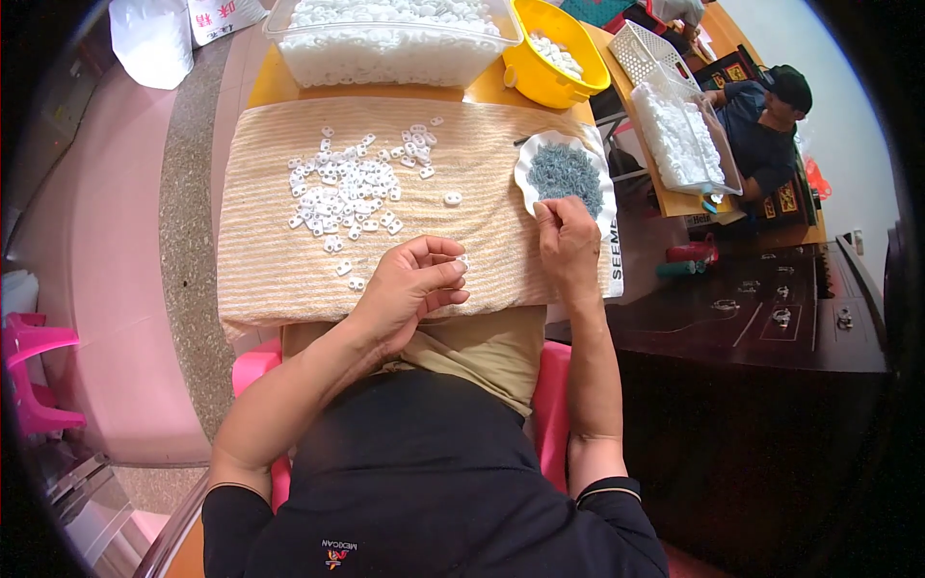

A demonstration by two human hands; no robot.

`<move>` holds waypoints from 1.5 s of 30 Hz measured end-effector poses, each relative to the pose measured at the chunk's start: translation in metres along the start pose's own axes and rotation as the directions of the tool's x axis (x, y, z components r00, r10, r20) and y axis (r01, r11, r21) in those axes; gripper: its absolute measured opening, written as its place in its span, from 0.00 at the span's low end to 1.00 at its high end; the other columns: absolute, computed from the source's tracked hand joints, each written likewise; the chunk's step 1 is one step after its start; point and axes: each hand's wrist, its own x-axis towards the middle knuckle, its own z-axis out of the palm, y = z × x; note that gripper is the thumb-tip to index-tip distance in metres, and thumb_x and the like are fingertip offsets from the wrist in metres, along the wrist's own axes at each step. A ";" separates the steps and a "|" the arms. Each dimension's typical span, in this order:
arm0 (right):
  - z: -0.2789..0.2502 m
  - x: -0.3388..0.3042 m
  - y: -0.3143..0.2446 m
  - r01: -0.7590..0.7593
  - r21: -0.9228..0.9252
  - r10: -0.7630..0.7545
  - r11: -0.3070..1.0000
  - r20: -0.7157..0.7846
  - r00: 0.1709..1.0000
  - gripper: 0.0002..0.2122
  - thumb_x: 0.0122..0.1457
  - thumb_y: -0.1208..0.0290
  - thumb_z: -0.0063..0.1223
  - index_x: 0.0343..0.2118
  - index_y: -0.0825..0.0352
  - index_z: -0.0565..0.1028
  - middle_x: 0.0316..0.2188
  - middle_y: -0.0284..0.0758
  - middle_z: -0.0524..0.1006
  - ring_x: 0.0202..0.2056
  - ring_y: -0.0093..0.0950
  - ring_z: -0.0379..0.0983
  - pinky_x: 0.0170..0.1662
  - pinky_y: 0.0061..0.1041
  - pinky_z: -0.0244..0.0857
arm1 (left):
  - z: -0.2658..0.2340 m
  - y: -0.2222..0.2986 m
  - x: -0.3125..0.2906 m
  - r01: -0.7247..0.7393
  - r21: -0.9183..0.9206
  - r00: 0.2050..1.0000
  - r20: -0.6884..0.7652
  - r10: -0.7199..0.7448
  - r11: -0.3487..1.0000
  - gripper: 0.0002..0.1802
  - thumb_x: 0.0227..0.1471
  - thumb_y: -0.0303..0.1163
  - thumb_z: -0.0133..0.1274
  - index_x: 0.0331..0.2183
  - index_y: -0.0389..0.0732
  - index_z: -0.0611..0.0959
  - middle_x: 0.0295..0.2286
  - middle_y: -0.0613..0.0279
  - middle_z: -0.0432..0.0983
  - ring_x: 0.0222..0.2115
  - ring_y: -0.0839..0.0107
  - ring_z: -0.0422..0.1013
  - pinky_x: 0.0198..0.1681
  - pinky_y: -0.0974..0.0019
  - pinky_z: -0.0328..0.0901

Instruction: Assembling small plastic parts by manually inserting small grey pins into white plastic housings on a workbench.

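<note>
My left hand (409,287) pinches a small white plastic piece (463,260) between thumb and fingertips, above the near part of a striped towel (487,149). My right hand (570,241) is closed at the near rim of a white scalloped plate (525,178), thumb against the fingers; whatever they grip is too small to make out. Heaped on that plate are many tiny grey-blue parts (564,173). Left of centre on the towel, loose white two-holed plastic pieces (347,188) lie in a spread pile, and a single white piece (452,198) sits apart between pile and plate.
Beyond the towel stand a clear bin (385,67) full of white pieces and a yellow basin (554,82) with more inside. At right, a person (761,125) in a dark cap sits by another filled bin (679,135). A dark carved table (732,308) borders my right side.
</note>
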 end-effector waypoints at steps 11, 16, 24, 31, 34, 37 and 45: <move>-0.004 0.003 0.007 -0.085 -0.019 0.085 0.996 -0.007 0.996 0.07 0.57 0.72 0.55 0.28 0.71 0.75 0.24 0.40 0.74 0.23 0.32 0.70 0.29 0.28 0.63 | 0.001 0.000 0.000 -0.015 -0.007 1.000 -0.007 0.015 1.000 0.10 0.53 0.24 0.55 0.39 0.37 0.75 0.29 0.65 0.73 0.28 0.78 0.72 0.35 0.73 0.73; -0.008 0.003 0.008 -0.067 0.013 0.068 0.998 -0.023 0.997 0.06 0.58 0.72 0.54 0.30 0.71 0.75 0.26 0.40 0.74 0.26 0.34 0.71 0.31 0.28 0.64 | 0.001 -0.001 0.000 -0.021 -0.018 1.000 -0.006 0.021 1.000 0.11 0.53 0.23 0.54 0.40 0.36 0.75 0.31 0.62 0.75 0.31 0.75 0.74 0.37 0.71 0.74; -0.008 -0.006 -0.025 -0.158 0.417 0.101 0.895 0.154 0.983 0.06 0.61 0.75 0.51 0.30 0.72 0.74 0.25 0.29 0.71 0.27 0.18 0.66 0.30 0.18 0.60 | 0.001 -0.001 -0.001 -0.028 -0.039 0.999 -0.021 0.027 0.999 0.10 0.53 0.23 0.54 0.39 0.34 0.76 0.31 0.61 0.76 0.31 0.74 0.75 0.38 0.71 0.73; 0.011 -0.029 -0.059 -0.293 0.727 -0.038 0.620 0.401 0.915 0.05 0.60 0.76 0.52 0.31 0.72 0.74 0.28 0.30 0.73 0.30 0.16 0.68 0.33 0.15 0.63 | 0.006 0.003 -0.004 -0.057 -0.075 0.998 0.023 0.059 0.996 0.09 0.53 0.25 0.55 0.38 0.34 0.78 0.30 0.62 0.77 0.30 0.76 0.74 0.37 0.72 0.73; 0.010 -0.028 -0.060 -0.241 0.743 -0.091 0.624 0.376 0.922 0.05 0.60 0.75 0.52 0.32 0.72 0.75 0.29 0.31 0.73 0.31 0.17 0.71 0.34 0.16 0.66 | 0.004 0.002 -0.004 -0.069 -0.081 0.997 0.016 0.070 0.994 0.07 0.54 0.25 0.55 0.37 0.35 0.78 0.30 0.62 0.77 0.29 0.76 0.74 0.37 0.72 0.73; 0.013 -0.030 -0.061 -0.330 0.774 -0.049 0.540 0.421 0.906 0.05 0.60 0.75 0.52 0.32 0.73 0.75 0.29 0.31 0.73 0.30 0.17 0.71 0.34 0.16 0.66 | 0.003 0.002 -0.003 -0.072 -0.106 0.997 0.023 0.075 0.992 0.06 0.54 0.25 0.55 0.36 0.35 0.78 0.29 0.62 0.77 0.29 0.76 0.74 0.36 0.72 0.73; 0.013 -0.030 -0.065 -0.395 0.792 -0.034 0.465 0.462 0.886 0.04 0.60 0.78 0.52 0.33 0.74 0.75 0.30 0.33 0.74 0.31 0.18 0.72 0.36 0.16 0.66 | -0.001 0.000 -0.001 -0.075 -0.096 0.997 -0.017 0.074 0.993 0.06 0.53 0.25 0.55 0.35 0.36 0.78 0.29 0.62 0.77 0.29 0.76 0.74 0.36 0.71 0.73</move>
